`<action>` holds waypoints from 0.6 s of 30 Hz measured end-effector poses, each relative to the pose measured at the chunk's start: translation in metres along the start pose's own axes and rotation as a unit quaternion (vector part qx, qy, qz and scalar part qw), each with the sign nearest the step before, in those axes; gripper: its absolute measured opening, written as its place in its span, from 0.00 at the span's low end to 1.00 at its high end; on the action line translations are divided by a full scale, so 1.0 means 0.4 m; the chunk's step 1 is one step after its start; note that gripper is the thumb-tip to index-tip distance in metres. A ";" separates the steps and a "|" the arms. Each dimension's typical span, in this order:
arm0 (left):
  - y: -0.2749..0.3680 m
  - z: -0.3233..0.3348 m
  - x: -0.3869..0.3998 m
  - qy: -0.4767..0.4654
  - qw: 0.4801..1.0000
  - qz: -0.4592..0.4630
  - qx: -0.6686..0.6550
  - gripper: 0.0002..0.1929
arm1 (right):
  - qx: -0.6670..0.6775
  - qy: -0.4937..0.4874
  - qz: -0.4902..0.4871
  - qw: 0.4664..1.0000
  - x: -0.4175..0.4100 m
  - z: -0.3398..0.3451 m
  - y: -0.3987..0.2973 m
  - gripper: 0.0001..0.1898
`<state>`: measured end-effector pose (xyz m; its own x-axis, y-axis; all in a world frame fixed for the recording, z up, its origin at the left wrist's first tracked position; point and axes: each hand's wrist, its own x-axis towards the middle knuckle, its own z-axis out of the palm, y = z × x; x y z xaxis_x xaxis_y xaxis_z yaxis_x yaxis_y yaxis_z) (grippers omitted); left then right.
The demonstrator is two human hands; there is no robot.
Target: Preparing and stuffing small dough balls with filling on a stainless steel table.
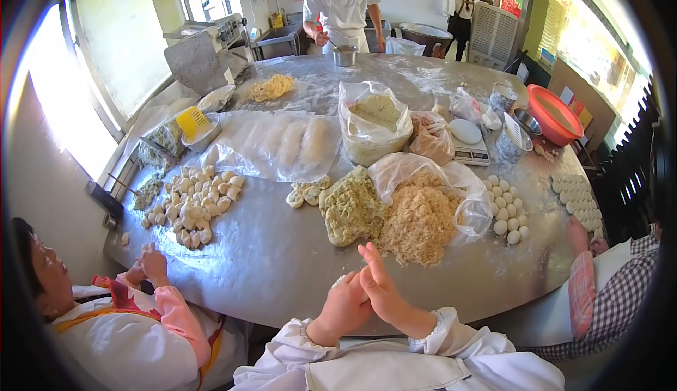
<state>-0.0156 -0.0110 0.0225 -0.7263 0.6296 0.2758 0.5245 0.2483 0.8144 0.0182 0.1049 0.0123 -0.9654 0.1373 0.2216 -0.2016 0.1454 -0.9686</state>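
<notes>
My left hand [342, 306] is cupped near the front edge of the steel table [254, 269], with part of a pale lump of dough [339, 281] showing at its fingers. My right hand [385, 295] lies against it, fingers extended and raised; the palms hide most of the lump. Just beyond my hands are a greenish mass of filling [351, 206] and a heap of light brown, shredded-looking filling [420, 219], partly edged by a clear plastic bag [473, 200]. Several flattened, filled dough pieces [308, 192] lie behind the green mass.
Cut dough pieces [195, 200] are at left, near a co-worker's hands [151, 265]. Round dough balls [505, 206] lie right, near another co-worker's hand [579, 235]. Farther back are a kitchen scale [469, 150], a red basin [555, 116] and a person stirring a metal pot [345, 57].
</notes>
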 end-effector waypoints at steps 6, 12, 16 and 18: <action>-0.051 -0.016 -0.020 0.039 0.996 -0.079 0.024 0.12 | -0.259 -0.040 -0.151 0.953 0.000 -0.031 -0.037 0.17; -0.031 -0.001 -0.031 0.097 0.991 -0.055 -0.080 0.12 | -0.200 -0.052 -0.053 0.977 -0.025 -0.034 -0.018 0.08; -0.061 0.000 -0.079 -0.055 0.976 -0.188 -0.091 0.11 | -0.204 -0.092 -0.054 0.973 -0.045 -0.030 0.000 0.05; -0.057 -0.014 -0.087 -0.104 0.960 -0.244 -0.086 0.10 | -0.194 -0.100 -0.055 0.974 -0.039 -0.039 0.002 0.05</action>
<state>-0.0049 -0.0427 -0.0027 -0.7536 0.6070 -0.2524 0.0506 0.4363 0.8984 0.0356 0.1180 0.0098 -0.9623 -0.0876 0.2575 -0.2651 0.5137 -0.8160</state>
